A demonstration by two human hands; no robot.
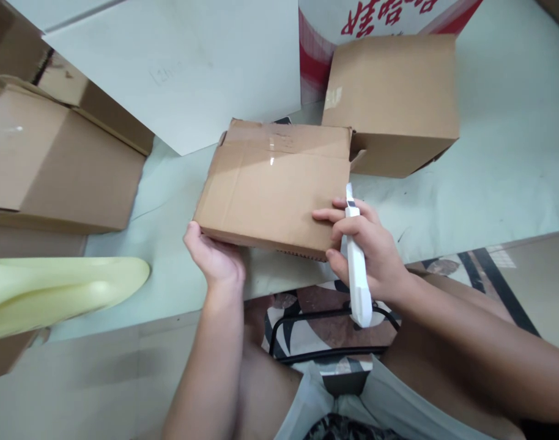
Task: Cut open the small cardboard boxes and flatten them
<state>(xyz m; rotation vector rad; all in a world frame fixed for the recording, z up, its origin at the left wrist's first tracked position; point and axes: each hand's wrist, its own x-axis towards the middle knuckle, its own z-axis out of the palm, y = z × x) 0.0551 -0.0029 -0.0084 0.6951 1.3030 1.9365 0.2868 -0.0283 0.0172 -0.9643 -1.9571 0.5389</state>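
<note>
A brown cardboard box (274, 189) is held tilted above the pale green table cover, with a strip of clear tape on its top face. My left hand (215, 253) grips its near left corner, thumb at the edge and the other fingers hidden underneath. In my right hand (371, 244) is a white utility knife (358, 269), its short blade out and pointing away from me. Two fingertips of that hand rest on the box's right side.
Behind the held box stand a large white box (192, 67) and another cardboard box (394, 85), with a red-and-white printed carton (316, 55) at the back. More cardboard boxes (77, 153) are stacked at left, near a pale yellow plastic object (68, 290). The table cover (504, 153) extends right.
</note>
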